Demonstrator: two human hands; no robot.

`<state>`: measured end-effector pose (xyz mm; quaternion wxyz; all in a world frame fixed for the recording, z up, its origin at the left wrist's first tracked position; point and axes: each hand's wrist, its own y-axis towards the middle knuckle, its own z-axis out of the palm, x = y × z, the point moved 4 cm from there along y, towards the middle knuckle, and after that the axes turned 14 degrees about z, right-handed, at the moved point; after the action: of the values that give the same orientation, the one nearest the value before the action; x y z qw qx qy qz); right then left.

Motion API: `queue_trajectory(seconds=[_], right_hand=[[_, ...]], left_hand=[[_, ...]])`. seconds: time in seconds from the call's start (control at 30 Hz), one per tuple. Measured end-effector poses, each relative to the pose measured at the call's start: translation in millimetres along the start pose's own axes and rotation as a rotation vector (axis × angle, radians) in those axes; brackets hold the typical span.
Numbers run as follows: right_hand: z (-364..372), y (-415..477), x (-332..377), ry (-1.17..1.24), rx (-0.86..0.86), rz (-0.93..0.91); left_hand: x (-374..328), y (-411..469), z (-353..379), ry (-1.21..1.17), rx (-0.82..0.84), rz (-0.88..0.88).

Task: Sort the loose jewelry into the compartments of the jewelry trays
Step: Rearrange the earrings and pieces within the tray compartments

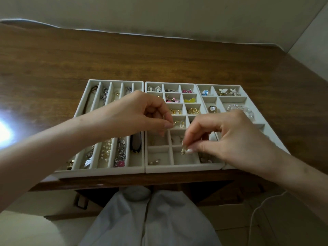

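**Set the earring low before letting go**

The right hand (pixel 221 137) pinches a small gold-and-clear earring (pixel 183 151) just above a near compartment of the pale grey velvet middle tray (pixel 177 168). It should probably release low, clear of the dividers. The left hand (pixel 140 114) has its fingertips together, but I cannot tell if it holds anything.

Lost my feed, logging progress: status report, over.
Left hand pinched, contents unclear. Right hand pinches small gold earring above middle tray's near centre compartment. Nothing in the way.
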<state>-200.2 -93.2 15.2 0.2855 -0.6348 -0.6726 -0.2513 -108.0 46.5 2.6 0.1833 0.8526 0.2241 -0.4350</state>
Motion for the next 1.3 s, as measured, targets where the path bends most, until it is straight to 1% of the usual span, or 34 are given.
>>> queue_trajectory(seconds=[0.3, 0.57, 0.7, 0.8, 1.03, 1.17, 1.3], right_hand=[[11, -3, -2, -0.082, 0.039, -0.042], [20, -3, -2, -0.318, -0.047, -0.148], [26, -3, 0, -0.423, -0.061, -0.199], [26, -3, 0, -0.453, -0.071, -0.203], [11, 0, -4, -0.421, -0.089, -0.171], [17, 0, -7, -0.497, -0.104, -0.152], [21, -1, -7, -0.534, -0.135, -0.144]], left_hand=[[-4, -1, 0, 0.007, -0.024, 0.026], [-2, -1, 0, 0.019, -0.034, 0.038], [-2, 0, 1, 0.011, -0.030, 0.043], [-1, 0, 1, 0.013, -0.023, 0.049], [-3, -1, 1, -0.040, -0.041, 0.067], [-5, 1, 0, -0.083, -0.065, 0.067], [-4, 1, -2, -0.070, -0.081, 0.073]])
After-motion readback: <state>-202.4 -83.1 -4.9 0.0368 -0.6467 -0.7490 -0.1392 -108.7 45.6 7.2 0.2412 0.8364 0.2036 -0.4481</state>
